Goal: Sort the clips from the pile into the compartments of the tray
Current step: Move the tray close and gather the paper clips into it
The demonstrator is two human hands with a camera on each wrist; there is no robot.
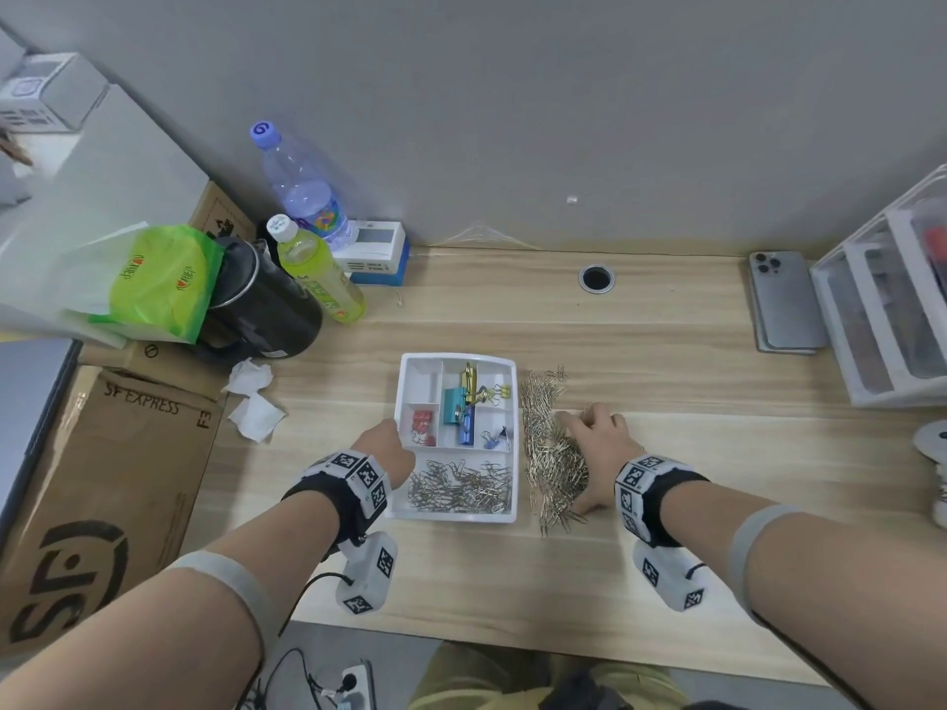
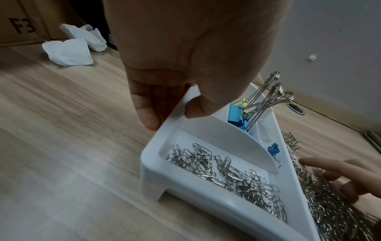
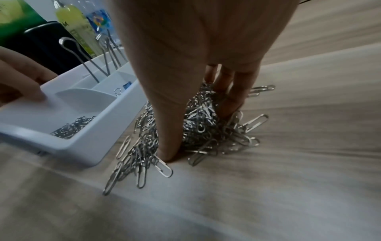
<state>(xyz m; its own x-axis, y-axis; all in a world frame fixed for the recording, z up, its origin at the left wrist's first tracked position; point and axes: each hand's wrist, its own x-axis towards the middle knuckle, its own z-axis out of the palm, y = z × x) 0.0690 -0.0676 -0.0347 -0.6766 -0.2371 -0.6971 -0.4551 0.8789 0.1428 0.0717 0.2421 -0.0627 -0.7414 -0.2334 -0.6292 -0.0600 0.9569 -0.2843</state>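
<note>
A white compartment tray (image 1: 456, 357) sits mid-table. Its near compartment holds silver paper clips (image 1: 461, 486). Other compartments hold small red clips (image 1: 423, 425), large teal, gold and blue binder clips (image 1: 458, 407) and small blue clips (image 1: 492, 439). My left hand (image 1: 384, 448) pinches the tray's left rim (image 2: 152, 163), thumb inside and fingers (image 2: 147, 114) outside. The pile of paper clips (image 1: 551, 453) lies just right of the tray. My right hand (image 1: 594, 438) is cupped over it. In the right wrist view the thumb (image 3: 169, 146) and fingers (image 3: 233, 97) close around a clump of the pile (image 3: 140, 154).
Crumpled tissues (image 1: 253, 402) and a cardboard box (image 1: 102, 479) lie to the left. Bottles (image 1: 317, 269) and a black jug (image 1: 256, 304) stand at the back left. A phone (image 1: 784, 299) and a drawer unit (image 1: 891, 310) are at the back right, with a cable hole (image 1: 596, 278) behind the tray.
</note>
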